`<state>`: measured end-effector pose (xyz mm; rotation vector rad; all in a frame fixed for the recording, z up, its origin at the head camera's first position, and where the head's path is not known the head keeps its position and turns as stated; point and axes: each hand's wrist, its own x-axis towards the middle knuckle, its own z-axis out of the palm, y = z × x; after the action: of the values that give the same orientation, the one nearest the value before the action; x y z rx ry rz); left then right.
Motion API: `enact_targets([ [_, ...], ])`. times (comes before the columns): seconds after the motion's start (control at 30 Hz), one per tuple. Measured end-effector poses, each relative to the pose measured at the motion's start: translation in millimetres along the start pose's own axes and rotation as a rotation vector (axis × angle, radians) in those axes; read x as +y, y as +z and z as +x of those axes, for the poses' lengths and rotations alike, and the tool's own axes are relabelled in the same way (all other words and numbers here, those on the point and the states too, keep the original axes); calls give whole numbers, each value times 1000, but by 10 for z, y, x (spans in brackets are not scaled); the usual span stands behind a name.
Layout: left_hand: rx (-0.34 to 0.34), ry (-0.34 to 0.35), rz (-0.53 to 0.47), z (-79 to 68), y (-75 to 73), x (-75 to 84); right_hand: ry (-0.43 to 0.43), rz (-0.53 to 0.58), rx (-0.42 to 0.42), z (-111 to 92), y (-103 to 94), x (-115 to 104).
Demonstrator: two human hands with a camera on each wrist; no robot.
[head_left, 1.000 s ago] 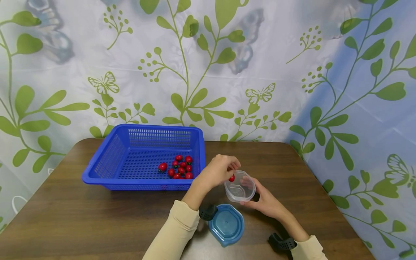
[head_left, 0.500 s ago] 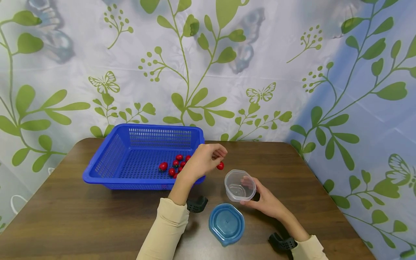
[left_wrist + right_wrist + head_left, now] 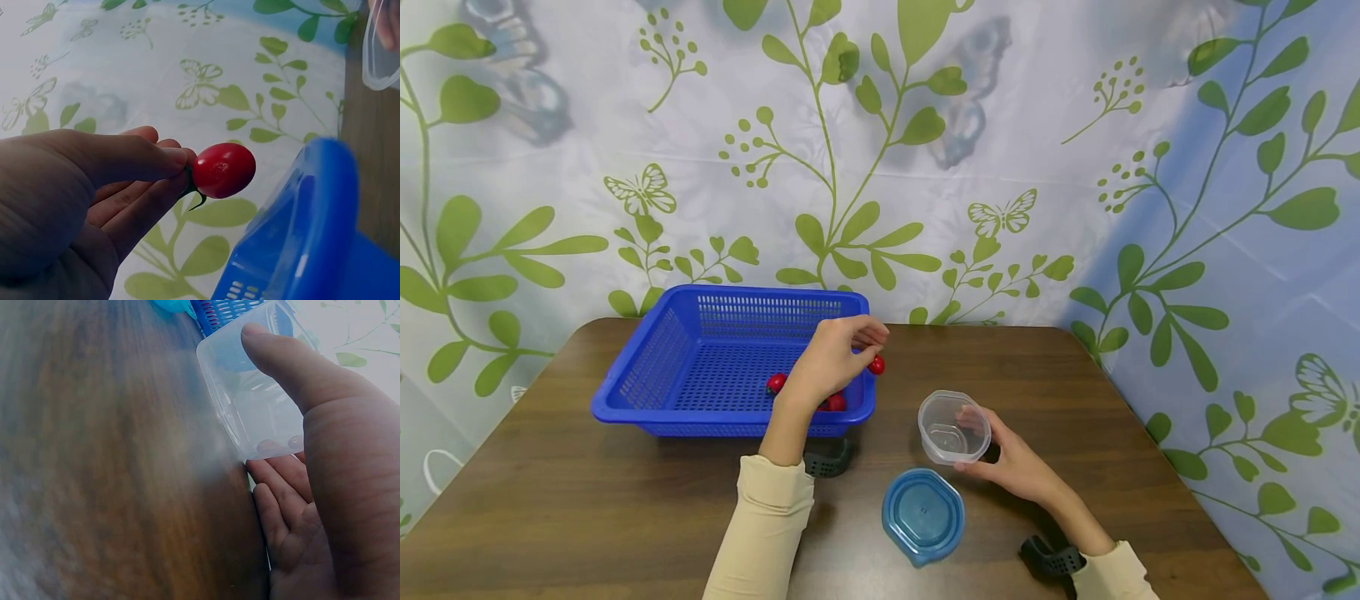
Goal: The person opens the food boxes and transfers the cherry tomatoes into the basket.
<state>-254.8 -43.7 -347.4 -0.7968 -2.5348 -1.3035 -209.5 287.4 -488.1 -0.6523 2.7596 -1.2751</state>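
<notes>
My left hand [image 3: 835,358] is over the right end of the blue plastic basket [image 3: 625,412]. Thumb and fingers pinch the green stem of a red cherry tomato [image 3: 224,170], which hangs just above the basket's right rim. Other cherry tomatoes [image 3: 777,383] lie in the basket, partly hidden by that hand and wrist. On the table, my right hand [image 3: 1011,458] grips a clear plastic container [image 3: 942,446] from its right side, thumb in front and fingers behind. I see nothing inside the container.
A blue lid [image 3: 922,515] lies on the wooden table [image 3: 587,517] in front of the container. Behind the table hangs a leaf-patterned cloth [image 3: 880,167]. A white loop [image 3: 433,471] shows at the table's left edge.
My left hand has carried the cherry tomato from above the container leftward to the basket's right rim. The right hand and the container have stayed in place.
</notes>
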Motion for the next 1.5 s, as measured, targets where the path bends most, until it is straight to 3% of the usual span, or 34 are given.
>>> enact_targets([
  [0.4,71,-38,1,-95,-252,-127,14,-2,-4,5,0,8],
  [0.83,149,-57,19,-193,-428,-338,5,10,-4,13,-2,14],
  [1.5,165,-119,20,-257,-549,-398,4,13,-2,8,-10,1],
])
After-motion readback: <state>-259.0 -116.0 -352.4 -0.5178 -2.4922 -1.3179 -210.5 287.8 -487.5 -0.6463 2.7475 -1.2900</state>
